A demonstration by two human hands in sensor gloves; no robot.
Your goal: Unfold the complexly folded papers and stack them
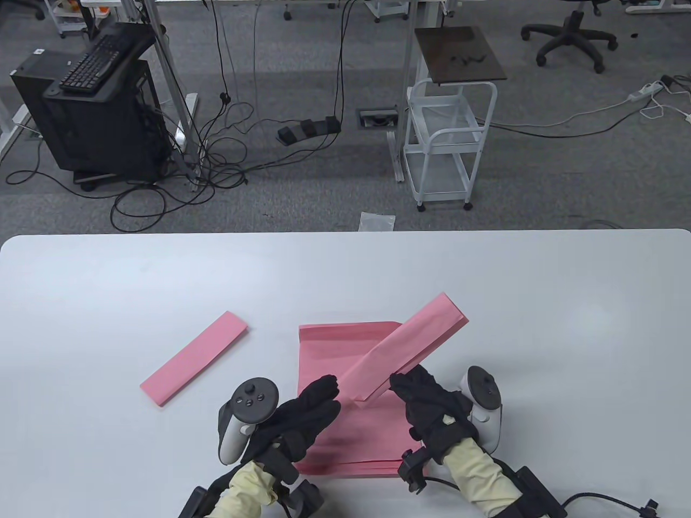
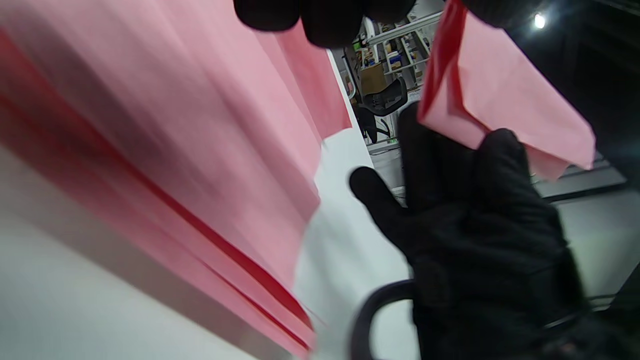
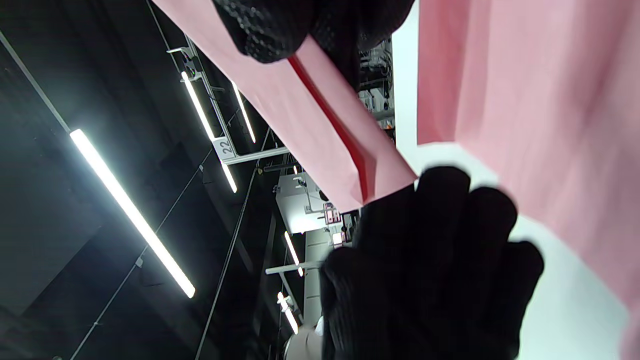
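So my right hand (image 1: 426, 399) is pinching the near end of the folded strip (image 1: 413, 345), which is lifted above the flat pink stack (image 1: 345, 431). Its long axis runs off toward 1 o'clock from my grip. My left hand (image 1: 307, 415) is loose, fingers spread right at that same end, so it's closest for peeling a flap. A second folded strip (image 1: 194, 359) waits on the table (image 1: 108, 280) around 10 o'clock, out of the way.

You have one folded pink strip (image 1: 408, 348) raised aslant over the flat pink stack (image 1: 345, 431) at the table's near edge, another folded strip (image 1: 194, 358) lying left.
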